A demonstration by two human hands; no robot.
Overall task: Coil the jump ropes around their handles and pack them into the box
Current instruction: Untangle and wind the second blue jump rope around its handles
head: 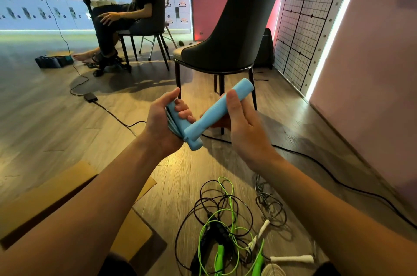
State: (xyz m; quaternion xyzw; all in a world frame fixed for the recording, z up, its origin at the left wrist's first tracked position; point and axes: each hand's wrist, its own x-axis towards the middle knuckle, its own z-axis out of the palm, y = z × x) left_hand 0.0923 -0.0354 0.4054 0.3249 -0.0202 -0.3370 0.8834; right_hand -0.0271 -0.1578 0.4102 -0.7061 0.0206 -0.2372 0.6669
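Gripping one light-blue foam jump-rope handle [194, 143] and wound cord [169, 121] in curled left hand [161, 124] fingers [180, 106]; clasping second blue handle [216, 111] in right hand [243, 126], above wooden floor [67, 117] near brown cardboard box [52, 194].

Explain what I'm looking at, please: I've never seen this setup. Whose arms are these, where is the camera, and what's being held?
There is no machine here. One camera sits on a person's head and looks forward and down, so the two bare arms are that person's own. The left hand grips one blue handle, with the blue rope bunched in coils against it. The right hand holds the second blue handle, thumb on top. Below, on the wooden floor, lie loose ropes in a tangle, not yet coiled: a green rope, a black rope and a white-handled rope. The cardboard box lies at the lower left, partly behind the left arm. A dark chair stands ahead.
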